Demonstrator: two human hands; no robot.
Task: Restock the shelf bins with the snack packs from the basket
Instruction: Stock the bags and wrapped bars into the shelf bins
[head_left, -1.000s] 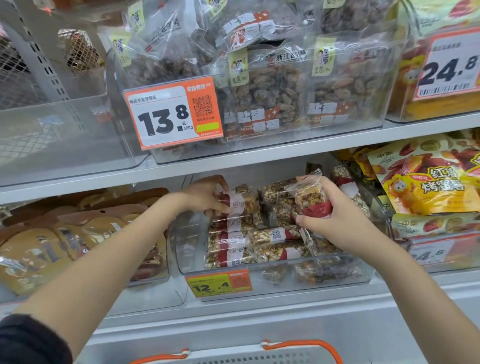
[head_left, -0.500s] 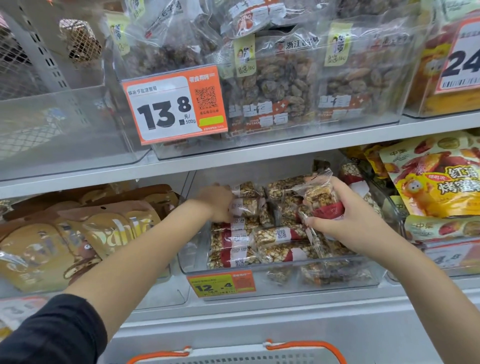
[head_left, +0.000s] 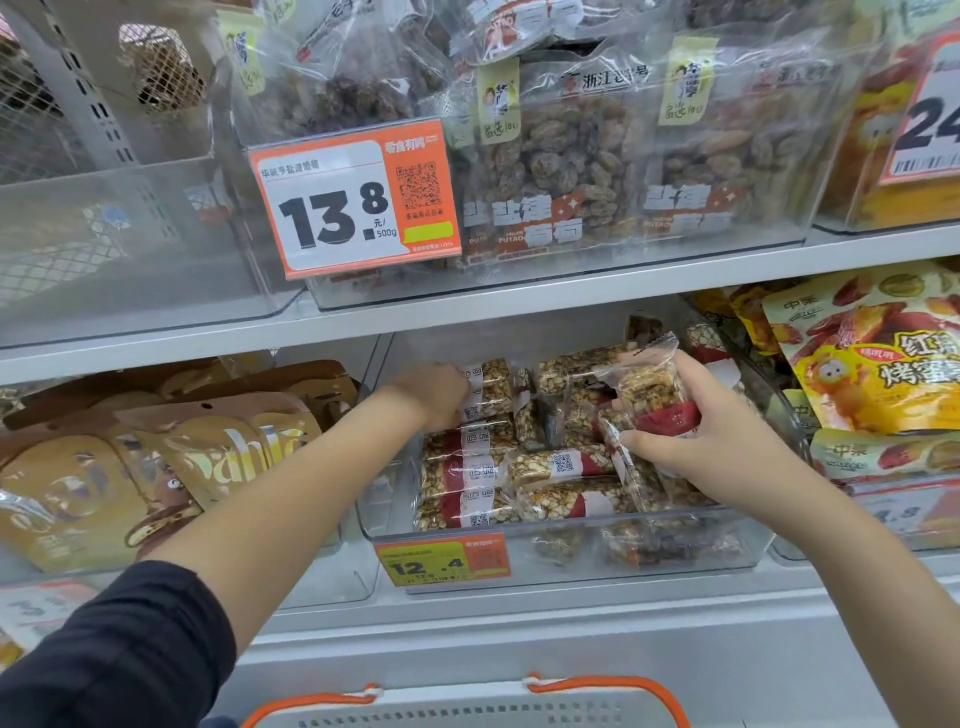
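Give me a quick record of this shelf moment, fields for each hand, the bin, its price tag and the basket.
left hand: reaching into the bin's back left, on a snack bar pack
right hand: holds clear nut bar pack over bin
bin: clear, lower shelf, holds stacked bars
price tag: reads 12.4
basket: orange-handled, below shelf

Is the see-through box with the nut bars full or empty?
Nearly full. The clear bin holds nut bar packs stacked above its front wall; the right hand holds another pack over it.
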